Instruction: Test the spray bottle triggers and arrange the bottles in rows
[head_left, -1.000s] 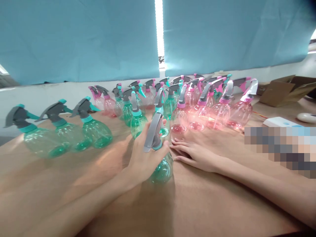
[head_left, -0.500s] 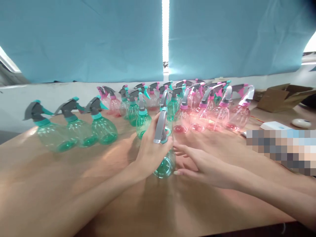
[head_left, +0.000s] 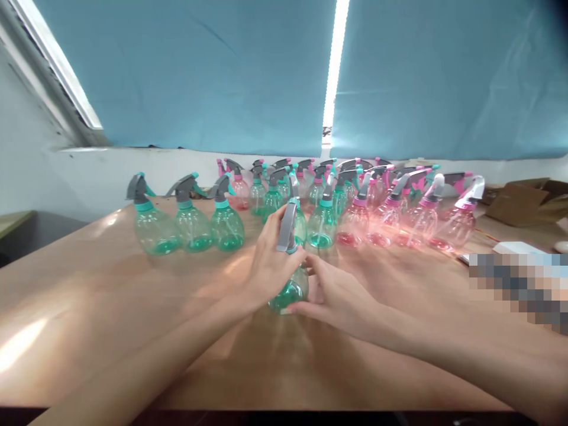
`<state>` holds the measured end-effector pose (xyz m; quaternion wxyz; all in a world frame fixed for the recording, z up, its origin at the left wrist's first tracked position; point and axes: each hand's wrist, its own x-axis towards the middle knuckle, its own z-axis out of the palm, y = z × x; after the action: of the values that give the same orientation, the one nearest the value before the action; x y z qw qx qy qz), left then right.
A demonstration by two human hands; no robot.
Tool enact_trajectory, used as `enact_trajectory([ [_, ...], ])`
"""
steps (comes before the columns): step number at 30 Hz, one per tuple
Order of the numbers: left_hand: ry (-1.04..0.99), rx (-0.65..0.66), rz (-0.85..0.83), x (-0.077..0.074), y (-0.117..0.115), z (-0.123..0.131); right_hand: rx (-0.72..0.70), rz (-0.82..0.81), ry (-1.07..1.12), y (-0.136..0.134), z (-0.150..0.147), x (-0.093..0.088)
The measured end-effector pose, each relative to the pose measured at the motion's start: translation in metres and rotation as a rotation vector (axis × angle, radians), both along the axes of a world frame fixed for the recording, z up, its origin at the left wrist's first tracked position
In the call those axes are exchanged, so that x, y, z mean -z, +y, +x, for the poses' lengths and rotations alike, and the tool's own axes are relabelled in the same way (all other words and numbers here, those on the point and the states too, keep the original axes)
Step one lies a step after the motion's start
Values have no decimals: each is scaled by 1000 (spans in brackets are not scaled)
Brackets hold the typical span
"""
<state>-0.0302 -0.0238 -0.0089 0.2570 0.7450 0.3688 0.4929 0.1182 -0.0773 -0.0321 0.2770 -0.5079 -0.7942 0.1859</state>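
Observation:
A clear green spray bottle (head_left: 290, 294) with a grey trigger head is in front of me, between both hands. My left hand (head_left: 276, 260) is closed round its neck, just under the head. Against the bottle's lower right side lies my right hand (head_left: 331, 290), its thumb across the front near the base and its fingers curled behind, partly hidden. Just behind stand two more green spray bottles, the right one (head_left: 321, 228) with a teal collar. To the left, three green spray bottles (head_left: 194, 229) stand in a row.
Pink spray bottles (head_left: 354, 223) line up on the right, and several mixed green and pink ones stand behind. An open cardboard box (head_left: 517, 201) is at the far right of the wooden table (head_left: 110, 331). A blurred patch covers something at the right edge.
My right hand has moved left and closed onto the bottle's lower body. My left hand keeps its hold at the neck. The view has turned a little to the left.

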Motion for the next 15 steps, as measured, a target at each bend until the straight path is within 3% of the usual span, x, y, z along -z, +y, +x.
enact_trajectory([
  [6,97,-41,1,-9,4,-34,99,93,-53,12,-41,5],
  [10,173,-90,-77,-20,10,-67,112,51,-111,24,-58,-3],
  [12,161,-98,-99,-17,16,-86,141,45,-153,33,-64,-7],
  [15,150,-181,-16,1,26,-114,195,55,-215,51,-73,-9],
])
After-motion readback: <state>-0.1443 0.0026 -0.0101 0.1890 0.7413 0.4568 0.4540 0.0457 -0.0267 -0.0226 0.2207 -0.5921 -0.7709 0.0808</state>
